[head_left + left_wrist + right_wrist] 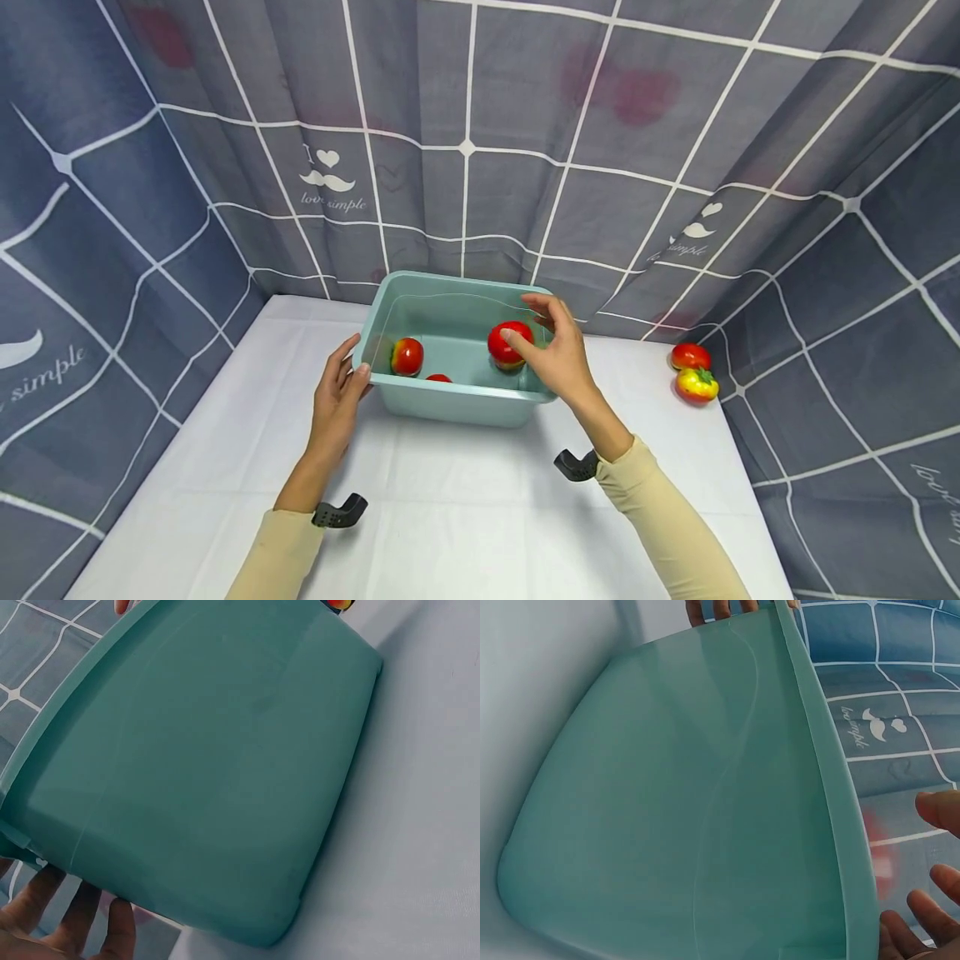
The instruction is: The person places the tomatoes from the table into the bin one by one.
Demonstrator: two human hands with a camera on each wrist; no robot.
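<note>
- Holding the green bin (457, 408) by its near left corner with the left hand (337, 404).
- Wide in grip with the right hand (561, 350), by the red fruit (502, 352) inside the bin's right end; cannot tell if touching.
- Best to release low, bracing the bin.
- Lengthwise roughly along the table's (457, 500) far edge, opening upward; for the fruit, too round to show a long axis.

Head view bright, diffuse; faint soft shadows on white tabletop (450, 517), small glints on red fruit (690, 357). Wrist views dimmer, bluish; bin (210, 765) wall shaded, detail soft.
</note>
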